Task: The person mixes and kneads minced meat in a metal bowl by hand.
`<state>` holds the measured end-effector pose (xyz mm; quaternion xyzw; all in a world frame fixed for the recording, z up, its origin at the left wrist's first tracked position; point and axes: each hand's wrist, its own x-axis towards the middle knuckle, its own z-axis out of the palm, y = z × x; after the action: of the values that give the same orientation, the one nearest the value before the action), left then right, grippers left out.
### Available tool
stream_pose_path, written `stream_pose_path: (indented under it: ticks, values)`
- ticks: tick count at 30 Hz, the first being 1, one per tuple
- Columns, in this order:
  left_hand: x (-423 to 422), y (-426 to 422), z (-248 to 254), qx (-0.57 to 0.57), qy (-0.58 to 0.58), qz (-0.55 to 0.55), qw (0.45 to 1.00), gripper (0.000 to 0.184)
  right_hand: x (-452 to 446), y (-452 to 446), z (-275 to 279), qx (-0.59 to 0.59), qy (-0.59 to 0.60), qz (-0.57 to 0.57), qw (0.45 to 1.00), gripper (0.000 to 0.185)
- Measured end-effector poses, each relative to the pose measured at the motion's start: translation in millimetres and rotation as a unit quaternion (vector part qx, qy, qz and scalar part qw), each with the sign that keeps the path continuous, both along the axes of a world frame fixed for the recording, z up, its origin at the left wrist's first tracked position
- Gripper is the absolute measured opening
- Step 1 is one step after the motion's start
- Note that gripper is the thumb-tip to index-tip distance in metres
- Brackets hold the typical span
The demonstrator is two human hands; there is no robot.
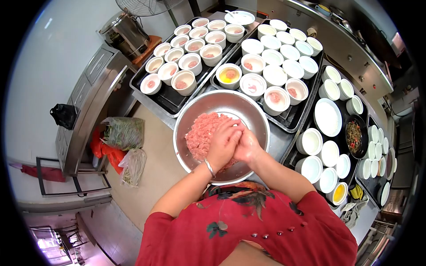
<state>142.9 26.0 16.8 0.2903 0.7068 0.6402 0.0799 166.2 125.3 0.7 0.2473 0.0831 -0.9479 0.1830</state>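
Note:
A wide steel bowl [262,126] holds a mound of pink minced meat [202,133], heaped toward its left side. My left hand [224,141], with a silver bangle at the wrist, is closed against my right hand [247,144]. The two are cupped together above the meat, palms facing and fingers overlapping. Whatever lies between them is hidden by the fingers. Just beyond the bowl's rim stands a white ramekin with egg yolk and meat [229,76]. Beside it are ramekins with small lumps of meat [276,98].
Behind the bowl, a left black tray [165,103] carries several ramekins with meat. The right black tray [290,126] holds several more, many showing only white. Farther right are stacked white cups [309,141] and a dark pan of chopped food [353,135]. Bagged greens [124,133] lie at left.

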Motion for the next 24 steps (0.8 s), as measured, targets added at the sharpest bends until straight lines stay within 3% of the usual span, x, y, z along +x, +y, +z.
stream_pose_path:
  ticks: [1, 2, 3, 4, 6, 7, 8, 9, 10, 11, 12, 15, 18, 19, 20, 21, 22, 24]
  values:
    - [1.4, 1.1, 3.1, -0.150, 0.151, 0.015, 0.977, 0.024, -2.0, -1.4, -4.9, -0.031, 0.012, -0.028, 0.999, 0.035]
    - [1.4, 1.8, 4.3, -0.292, 0.297, 0.028, 0.908, 0.028, -4.7, -1.6, -10.8, -0.062, 0.026, -0.057, 0.996, 0.034]
    - [1.0, 2.2, 3.3, -0.293, 0.298, 0.025, 0.908, 0.028, -7.8, 0.8, -11.1, -0.047, 0.016, -0.079, 0.996, 0.030]
    - [0.3, 2.8, 0.6, -0.267, 0.256, 0.051, 0.928, 0.032, -7.7, 2.6, -10.0, -0.048, 0.016, -0.081, 0.995, 0.030]
    - [-3.0, 4.7, -8.2, -0.211, 0.172, 0.107, 0.956, 0.042, -7.9, 5.6, -2.4, 0.075, 0.058, -0.081, 0.992, 0.025]
    - [-2.9, 11.0, -14.9, 0.053, -0.169, 0.087, 0.980, 0.044, -8.8, 4.1, -2.4, 0.074, 0.060, -0.081, 0.992, 0.025]
    - [-5.6, 8.8, -18.6, 0.052, -0.168, 0.088, 0.981, 0.044, -7.5, 0.6, -3.3, 0.248, 0.160, -0.069, 0.953, 0.025]
    - [-8.7, 6.7, -16.0, 0.206, -0.388, 0.080, 0.895, 0.042, -5.3, -3.1, -4.9, 0.411, 0.252, -0.054, 0.875, 0.026]
    - [-10.4, 5.5, -14.7, 0.345, -0.576, 0.066, 0.738, 0.041, -4.7, -4.8, -6.5, 0.558, 0.334, -0.036, 0.759, 0.027]
    - [-11.2, 4.4, -25.0, 0.387, -0.573, -0.017, 0.722, 0.040, -5.8, -1.5, -10.9, 0.746, 0.405, -0.024, 0.528, 0.033]
    - [-9.7, 5.3, -21.0, 0.387, -0.573, -0.015, 0.722, 0.040, -6.5, -0.3, -9.2, 0.744, 0.406, -0.022, 0.530, 0.033]
    - [-6.1, 7.2, -8.8, 0.373, -0.577, 0.039, 0.726, 0.037, -7.4, 1.2, 3.6, 0.635, 0.295, -0.008, 0.714, 0.038]
    - [-10.0, 6.4, -11.6, 0.311, -0.596, 0.105, 0.733, 0.031, -13.4, 5.9, 14.8, 0.493, 0.169, 0.004, 0.853, 0.045]
    - [-10.0, 5.5, -21.5, 0.264, -0.488, 0.089, 0.828, 0.030, -17.5, 8.7, -1.0, 0.295, 0.131, -0.033, 0.946, 0.045]
    - [-9.2, 4.8, -28.1, 0.209, -0.368, 0.070, 0.903, 0.028, -16.0, 7.8, -6.5, 0.295, 0.131, -0.033, 0.946, 0.045]
    - [-3.9, 6.3, -6.9, 0.060, -0.267, 0.060, 0.960, 0.030, -14.3, 4.1, -0.5, 0.170, 0.083, -0.043, 0.981, 0.044]
    - [-4.2, 7.5, -8.1, 0.060, -0.269, 0.057, 0.960, 0.030, -11.6, 1.2, 2.5, 0.043, 0.032, -0.052, 0.997, 0.042]
    - [-5.8, 10.6, -15.5, 0.002, -0.145, 0.081, 0.986, 0.033, -12.6, -0.1, -8.8, 0.021, 0.050, -0.081, 0.995, 0.036]
